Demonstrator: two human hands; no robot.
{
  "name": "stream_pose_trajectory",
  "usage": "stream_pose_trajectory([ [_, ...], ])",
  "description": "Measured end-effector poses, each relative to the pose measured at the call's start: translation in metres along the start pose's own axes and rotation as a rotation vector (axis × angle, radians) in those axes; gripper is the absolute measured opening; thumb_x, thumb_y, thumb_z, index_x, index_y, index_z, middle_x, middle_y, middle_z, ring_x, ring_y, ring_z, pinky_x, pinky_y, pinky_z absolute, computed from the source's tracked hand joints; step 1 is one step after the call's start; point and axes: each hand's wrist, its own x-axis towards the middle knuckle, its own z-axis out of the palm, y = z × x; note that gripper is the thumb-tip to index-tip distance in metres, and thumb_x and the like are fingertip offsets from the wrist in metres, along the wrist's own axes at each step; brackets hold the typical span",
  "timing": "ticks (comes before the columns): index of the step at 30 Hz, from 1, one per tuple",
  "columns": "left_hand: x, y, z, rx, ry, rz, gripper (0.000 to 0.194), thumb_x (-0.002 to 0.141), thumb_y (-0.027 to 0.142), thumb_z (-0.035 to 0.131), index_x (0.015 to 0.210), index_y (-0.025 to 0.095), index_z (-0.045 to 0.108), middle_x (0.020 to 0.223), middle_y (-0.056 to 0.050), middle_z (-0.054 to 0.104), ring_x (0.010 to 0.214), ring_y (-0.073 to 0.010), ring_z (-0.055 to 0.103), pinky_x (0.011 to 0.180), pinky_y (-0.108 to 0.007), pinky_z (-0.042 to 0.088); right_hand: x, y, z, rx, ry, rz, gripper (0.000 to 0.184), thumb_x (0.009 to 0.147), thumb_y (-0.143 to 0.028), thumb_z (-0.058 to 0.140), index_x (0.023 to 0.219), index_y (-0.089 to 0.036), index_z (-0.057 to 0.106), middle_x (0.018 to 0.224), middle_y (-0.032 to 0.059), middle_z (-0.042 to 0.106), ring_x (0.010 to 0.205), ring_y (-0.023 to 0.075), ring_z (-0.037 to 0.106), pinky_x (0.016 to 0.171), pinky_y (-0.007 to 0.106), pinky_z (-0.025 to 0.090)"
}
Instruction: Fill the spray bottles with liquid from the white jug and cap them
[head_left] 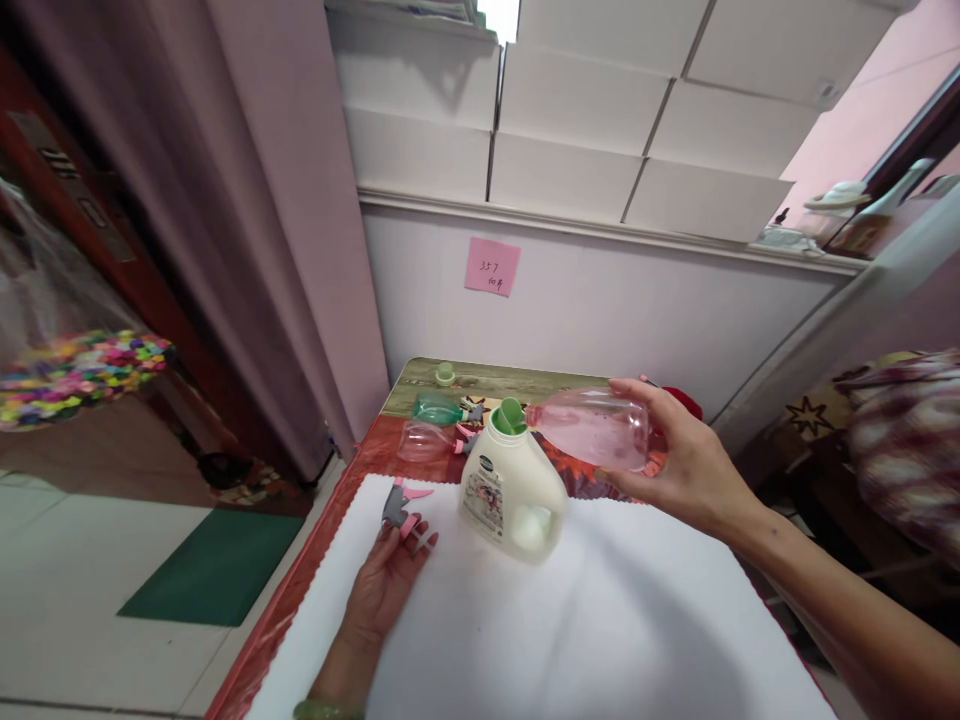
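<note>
On the counter [375, 455]: white sheet [457, 650] spread, cream jug [510, 500] stood upright on it, green spout [511, 415] seen at its mouth.
Pink bottle [589, 428]: held above the counter, laid over nearly flat, neck pointed at the spout; contact there cannot be told.
Right hand [694, 460]: opened wide around the bottle's base end, fingers above, thumb below.
Left hand [386, 580]: loosely curled, pink-grey spray head [395, 507] pinched at the fingertips, left of the jug.
Bottle handling: probably light, thin-walled, slick if wet; best gripped round the broad body, without squeezing.
Jug handling: looks stiff; likely heavier if filled; best taken by its moulded handle.
Behind the sheet: green bottle [436, 408] and second pink bottle [424, 440] laid on their sides; green cap [445, 375] set farther back.
</note>
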Motion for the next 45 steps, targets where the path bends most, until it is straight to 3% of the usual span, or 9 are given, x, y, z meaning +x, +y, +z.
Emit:
stream_pose_trajectory([
  [7, 0.0, 0.0, -0.001, 0.009, -0.011, 0.01, 0.024, 0.094, 0.008, 0.058, 0.085, 0.019, 0.078, 0.103, -0.013, 0.081, 0.098, -0.0262, 0.077, 0.098, -0.056, 0.058, 0.002, 0.001, 0.0, 0.011, -0.03, -0.017, 0.076, 0.074, -0.039, 0.079, 0.144, -0.029, 0.051, 0.143, 0.0111, 0.061, 0.129, 0.0363, 0.061, 0.094, 0.048, 0.061],
  [13, 0.001, 0.0, -0.001, 0.003, -0.011, 0.008, 0.023, 0.093, 0.007, 0.06, 0.085, 0.02, 0.078, 0.102, -0.011, 0.081, 0.096, -0.0254, 0.077, 0.096, -0.056, 0.059, 0.007, 0.0, -0.002, 0.002, -0.044, -0.056, 0.077, 0.074, -0.036, 0.078, 0.145, -0.027, 0.05, 0.141, 0.0114, 0.062, 0.128, 0.0363, 0.061, 0.102, 0.053, 0.056],
  [35, 0.0, -0.001, 0.002, -0.002, 0.024, 0.012, 0.02, 0.091, 0.006, 0.061, 0.091, 0.02, 0.075, 0.104, -0.01, 0.08, 0.095, -0.0251, 0.077, 0.093, -0.055, 0.061, 0.017, -0.006, -0.001, -0.018, -0.126, -0.083, 0.08, 0.075, -0.033, 0.078, 0.147, -0.03, 0.046, 0.145, 0.0115, 0.059, 0.129, 0.0363, 0.061, 0.1, 0.054, 0.057],
  [45, 0.001, -0.001, 0.001, -0.006, 0.019, 0.011, 0.022, 0.091, 0.005, 0.06, 0.088, 0.021, 0.075, 0.104, -0.01, 0.081, 0.094, -0.0249, 0.077, 0.094, -0.055, 0.06, 0.024, -0.007, -0.001, -0.025, -0.168, -0.074, 0.08, 0.073, -0.031, 0.076, 0.148, -0.03, 0.046, 0.141, 0.011, 0.061, 0.114, 0.0327, 0.067, 0.092, 0.049, 0.06],
])
